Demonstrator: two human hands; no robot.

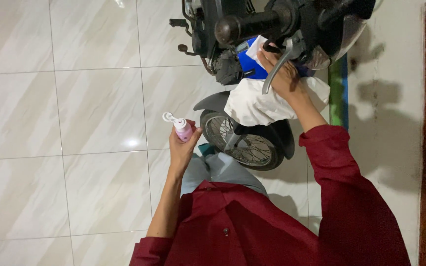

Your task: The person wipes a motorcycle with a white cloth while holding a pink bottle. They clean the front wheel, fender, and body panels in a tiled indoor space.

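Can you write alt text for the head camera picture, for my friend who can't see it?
A person in a dark red shirt holds a small pink bottle with an open white flip cap in the left hand, while the right hand presses a white cloth against a motorbike. The bike's front wheel stands on glossy white floor tiles.

A small pink bottle point(183, 130) with a white flip cap stands in the grip of the left hand point(181, 145), held out over the pale tiled floor just beside the motorbike's front wheel. Its cap hangs open, tipped away to the left. Any label on it is too small to make out. A blue panel point(249, 63) shows behind the white cloth; whether it bears a sticker cannot be told.
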